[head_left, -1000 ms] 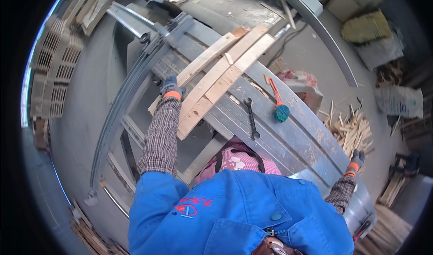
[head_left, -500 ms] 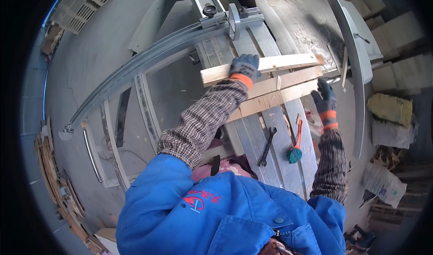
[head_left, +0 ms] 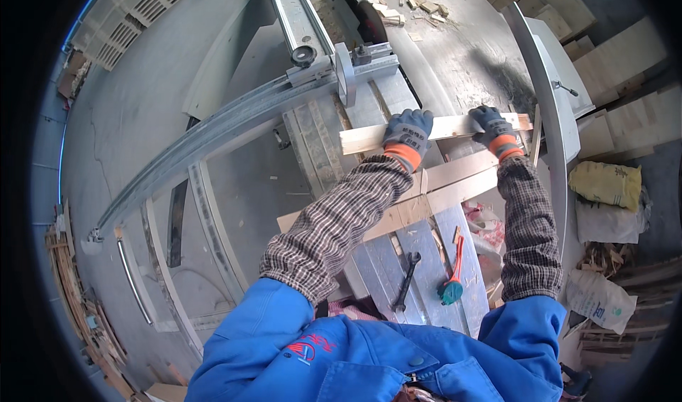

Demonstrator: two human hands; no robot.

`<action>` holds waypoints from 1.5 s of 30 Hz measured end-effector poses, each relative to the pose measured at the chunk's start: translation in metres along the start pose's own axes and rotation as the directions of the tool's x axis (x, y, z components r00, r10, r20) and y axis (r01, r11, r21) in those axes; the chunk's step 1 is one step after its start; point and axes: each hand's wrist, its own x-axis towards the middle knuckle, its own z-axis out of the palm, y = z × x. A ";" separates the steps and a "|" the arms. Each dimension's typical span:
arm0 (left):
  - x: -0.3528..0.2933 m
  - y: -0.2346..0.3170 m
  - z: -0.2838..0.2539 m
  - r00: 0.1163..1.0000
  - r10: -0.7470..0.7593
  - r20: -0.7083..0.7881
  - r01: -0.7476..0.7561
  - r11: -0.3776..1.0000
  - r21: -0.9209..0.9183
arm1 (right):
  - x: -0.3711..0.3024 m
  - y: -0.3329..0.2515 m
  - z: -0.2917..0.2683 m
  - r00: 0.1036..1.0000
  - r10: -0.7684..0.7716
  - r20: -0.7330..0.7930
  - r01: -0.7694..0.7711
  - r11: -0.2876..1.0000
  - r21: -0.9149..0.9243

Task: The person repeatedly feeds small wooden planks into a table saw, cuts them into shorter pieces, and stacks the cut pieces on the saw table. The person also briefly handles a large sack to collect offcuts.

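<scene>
A pale wooden board (head_left: pixel 455 126) lies crosswise over the slatted metal machine table (head_left: pixel 369 104). My left hand (head_left: pixel 408 128), in a grey-blue glove with an orange cuff, is closed over its left part. My right hand (head_left: pixel 491 125), gloved alike, grips the same board near its right end, with the fingers over the top. Closer to me, two more boards lie on the table: a far one (head_left: pixel 458 172) and a near one (head_left: pixel 398 217). My left forearm partly covers them.
On the near table lie a dark open-end wrench (head_left: pixel 407 281) and a teal round tool with an orange handle (head_left: pixel 450 290). A metal fence (head_left: pixel 346 74) stands at the far left. Wood offcuts (head_left: pixel 430 6) lie beyond, sacks (head_left: pixel 606 184) at right.
My right hand has come in from the right and taken hold of the board's right end. The board has moved right and away from the two nearer boards. The whole view has shifted.
</scene>
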 end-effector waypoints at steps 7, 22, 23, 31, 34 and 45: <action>0.077 -0.007 0.013 0.997 -0.066 -0.025 0.068 0.995 0.069 | 0.056 0.073 -0.006 0.994 0.107 -0.016 -0.108 0.973 -0.202; 0.143 -0.100 0.034 0.959 -0.279 0.050 0.239 0.892 0.384 | 0.185 0.042 0.024 0.995 -0.053 -0.079 0.044 0.993 -0.111; 0.144 -0.103 0.034 0.964 -0.265 0.016 0.238 0.890 0.388 | 0.190 0.041 0.023 0.995 -0.046 -0.088 0.037 0.994 -0.102; 0.150 -0.115 0.042 0.967 -0.240 -0.081 0.251 0.952 0.174 | 0.210 0.044 0.032 0.975 -0.072 -0.210 0.064 0.997 -0.047; 0.145 -0.113 0.050 0.930 -0.182 -0.318 0.276 0.918 0.284 | 0.214 0.028 0.022 0.994 0.008 -0.112 -0.015 0.998 -0.060; 0.142 -0.114 0.049 0.952 -0.149 -0.269 0.219 0.943 0.251 | 0.211 0.019 0.009 0.998 0.051 -0.040 -0.052 0.998 -0.039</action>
